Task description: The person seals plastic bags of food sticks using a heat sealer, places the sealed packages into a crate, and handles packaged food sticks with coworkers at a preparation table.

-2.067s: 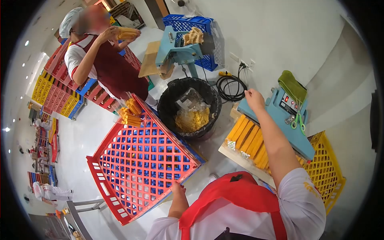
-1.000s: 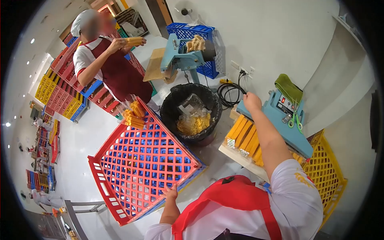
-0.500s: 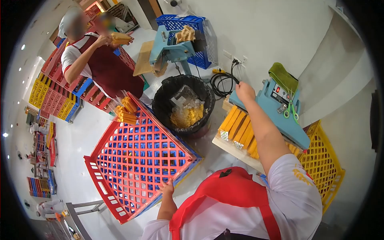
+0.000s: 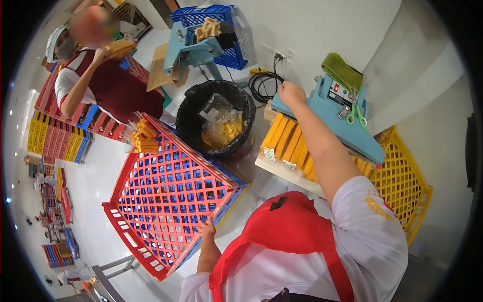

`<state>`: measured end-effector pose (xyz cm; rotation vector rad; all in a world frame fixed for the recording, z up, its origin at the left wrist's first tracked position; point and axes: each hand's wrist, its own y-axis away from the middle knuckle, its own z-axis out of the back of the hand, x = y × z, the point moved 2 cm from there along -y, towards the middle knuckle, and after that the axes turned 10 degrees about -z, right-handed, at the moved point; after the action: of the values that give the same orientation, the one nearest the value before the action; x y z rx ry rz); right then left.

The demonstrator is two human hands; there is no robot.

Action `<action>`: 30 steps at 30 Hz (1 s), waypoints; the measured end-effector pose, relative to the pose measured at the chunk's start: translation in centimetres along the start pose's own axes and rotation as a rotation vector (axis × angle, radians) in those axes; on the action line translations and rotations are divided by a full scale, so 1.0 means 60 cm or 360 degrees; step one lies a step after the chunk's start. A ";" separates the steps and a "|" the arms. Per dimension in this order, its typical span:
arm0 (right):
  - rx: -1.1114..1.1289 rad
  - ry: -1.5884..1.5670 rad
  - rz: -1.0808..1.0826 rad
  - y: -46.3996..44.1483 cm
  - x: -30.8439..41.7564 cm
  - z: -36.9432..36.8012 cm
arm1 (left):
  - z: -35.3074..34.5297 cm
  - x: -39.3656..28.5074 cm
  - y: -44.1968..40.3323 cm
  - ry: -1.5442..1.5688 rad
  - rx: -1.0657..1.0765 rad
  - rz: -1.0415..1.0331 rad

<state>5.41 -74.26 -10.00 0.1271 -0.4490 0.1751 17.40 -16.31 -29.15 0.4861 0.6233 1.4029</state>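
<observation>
Left hand [image 4: 207,229] on edge of red crate [image 4: 230,185], fingers apart. Orange packs [image 4: 287,141] rowed on wooden board [image 4: 297,180], alongside sealer [image 4: 337,121]. Right hand [image 4: 292,94] curled round sealer's front end. Steady, even hold, packs square, fingers clear should serve best. Bin [image 4: 188,136] beyond crate.

Two pale-blue machines [image 4: 324,118] [image 4: 201,53], one black-lined bin [image 4: 185,118], one pair of scissors [image 4: 356,106]

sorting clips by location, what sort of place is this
Most likely a packing room in a food factory or bakery, though no sign confirms it. It shows in the bagged yellow sticks, the blue machine beside them that looks like a bag sealer, and the tall stacks of plastic crates.
</observation>
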 end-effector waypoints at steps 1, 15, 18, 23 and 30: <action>0.0004 0.0018 0.0001 0.001 0.002 0.002 | 0.000 -0.001 0.004 0.0051 -0.0024 0.0054; -0.0085 -0.0159 0.0161 -0.008 -0.002 -0.009 | 0.014 -0.014 0.016 0.0013 -0.0007 0.0120; -0.0144 -0.0497 0.0236 -0.027 -0.031 -0.004 | 0.010 -0.028 0.001 0.0021 -0.0328 -0.0208; -0.0394 -0.1088 0.0491 0.049 -0.099 0.072 | 0.112 -0.200 0.060 0.0772 -0.0220 -0.0760; -0.0514 -0.1168 -0.0003 0.177 -0.303 0.201 | 0.137 -0.468 0.100 0.1514 0.0445 -0.1601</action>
<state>-17.81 -68.34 -6.37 -0.1346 -1.2001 0.0460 16.77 -43.07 -15.91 -0.3359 1.5715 0.4893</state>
